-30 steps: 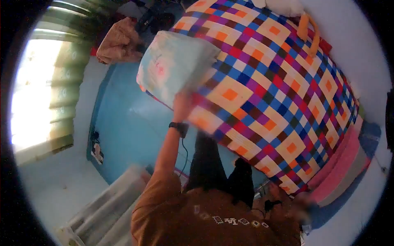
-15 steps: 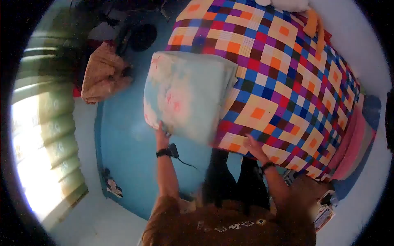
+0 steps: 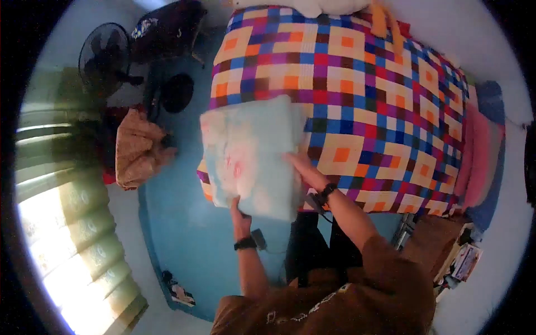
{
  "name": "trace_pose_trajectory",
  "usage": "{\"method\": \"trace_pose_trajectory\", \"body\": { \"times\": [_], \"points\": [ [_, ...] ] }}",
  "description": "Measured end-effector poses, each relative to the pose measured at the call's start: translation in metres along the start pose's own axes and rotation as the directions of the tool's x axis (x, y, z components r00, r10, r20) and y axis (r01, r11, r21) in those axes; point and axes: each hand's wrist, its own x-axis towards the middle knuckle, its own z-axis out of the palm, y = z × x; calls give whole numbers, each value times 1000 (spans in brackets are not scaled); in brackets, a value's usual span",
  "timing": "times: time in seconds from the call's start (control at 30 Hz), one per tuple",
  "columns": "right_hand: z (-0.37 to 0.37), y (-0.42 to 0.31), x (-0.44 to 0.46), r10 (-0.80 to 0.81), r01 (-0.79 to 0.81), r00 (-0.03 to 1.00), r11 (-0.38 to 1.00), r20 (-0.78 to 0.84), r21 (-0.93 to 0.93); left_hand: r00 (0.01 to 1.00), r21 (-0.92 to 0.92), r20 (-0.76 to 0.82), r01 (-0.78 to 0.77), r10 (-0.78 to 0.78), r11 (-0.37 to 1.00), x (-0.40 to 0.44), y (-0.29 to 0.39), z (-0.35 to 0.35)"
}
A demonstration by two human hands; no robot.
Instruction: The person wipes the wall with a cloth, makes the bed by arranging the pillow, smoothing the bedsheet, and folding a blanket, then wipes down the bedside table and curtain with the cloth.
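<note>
A folded pale blue blanket (image 3: 245, 162) with pink flowers is held over the near left part of the bed and the floor beside it. My left hand (image 3: 240, 218) grips its near edge, the thumb on top and the fingers hidden underneath. On the right side of the bundle, my right hand (image 3: 306, 168) is closed around the edge, slightly blurred. Beneath lies the bed with a multicoloured checked bedspread (image 3: 346, 111). Each wrist wears a black band with a small dark device.
A fan (image 3: 105, 58) stands at the far left near a dark draped chair (image 3: 170, 30). A tan cloth bundle (image 3: 139, 151) sits by the curtained window (image 3: 67, 234). Pink pillows (image 3: 479, 159) lie at the bed's right end, a white plush toy (image 3: 318, 5) at its far side.
My right hand has moved left from above the bedspread onto the blanket's right side. The blanket has shifted nearer to me, my left hand still on it. The view has turned.
</note>
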Motion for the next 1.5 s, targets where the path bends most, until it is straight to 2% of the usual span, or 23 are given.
{"method": "trace_pose_trajectory", "body": {
  "times": [0.07,0.17,0.2,0.23,0.27,0.3,0.33,0.37,0.43,0.53,0.63,0.77,0.87,0.9,0.97,1.03,1.1,1.2,1.27,1.3,1.37,1.4,1.5],
  "points": [
    [3,-18,-34,-274,221,944,939,-185,-262,1000,69,21,21,-23,997,-44,4,27],
    [20,-87,-131,-600,479,788,738,-136,-476,995,569,96,-22,-39,822,-93,-7,49],
    [28,-118,-172,-667,560,742,672,-69,-484,976,771,217,-168,-6,615,-102,-11,57],
    [31,-136,-204,-663,513,747,618,-43,-596,939,881,345,-322,-5,348,-108,-15,70],
    [32,-150,-234,-653,458,757,552,-19,-697,887,887,461,-459,-39,51,-114,-19,84],
    [32,-157,-257,-641,397,767,475,1,-785,804,811,583,-585,118,-22,-136,-20,118],
    [27,-161,-273,-663,395,747,399,37,-828,745,691,662,-649,81,318,-163,-22,152],
    [22,-163,-287,-679,390,730,322,76,-863,672,493,737,-609,75,621,-194,-25,185],
    [9,-163,-312,-752,383,650,201,109,-902,577,379,817,-526,-8,761,-212,-57,217],
    [-21,-155,-358,-686,250,727,302,-28,-920,620,478,780,-498,-88,723,-258,-111,265],
    [-72,-155,-392,-699,289,693,495,-177,-820,724,461,690,-416,-22,784,-297,-156,309],
    [-136,-146,-431,-684,254,679,558,-265,-790,722,663,659,-425,-210,616,-276,-216,315],
    [-164,-144,-456,-617,303,732,674,-288,-673,701,734,645,-458,-304,502,-292,-231,329],
    [-172,-145,-465,-634,285,702,667,-324,-688,640,608,737,-489,-217,625,-292,-238,326],
    [-195,-150,-483,-672,253,632,649,-385,-717,650,587,747,-548,-138,596,-286,-229,335],
    [-230,-157,-499,-631,386,608,765,-481,-516,679,579,730,-547,-84,605,-278,-206,343],
    [-280,-150,-510,-668,266,394,740,-631,-618,727,580,683,-489,-62,651,-279,-165,348],
    [-354,-149,-544,-651,285,282,758,-704,-587,750,482,661,-401,-23,779,-269,-109,338],
    [-401,-135,-564,-667,206,85,738,-740,-642,795,419,603,-392,71,819,-283,-80,334],
    [-445,-114,-565,-702,212,-21,693,-712,-690,804,455,586,-429,99,780,-252,-64,323],
    [-471,-96,-565,-683,183,-86,705,-726,-685,790,466,605,-448,94,763,-199,-38,303],
    [-489,-81,-563,-666,163,-124,717,-735,-678,831,532,534,-471,153,704,-178,-30,295],
    [-540,1,-545,-549,137,-87,820,-831,-556,821,616,524,-549,226,564,-105,-28,261]
  ]
}}
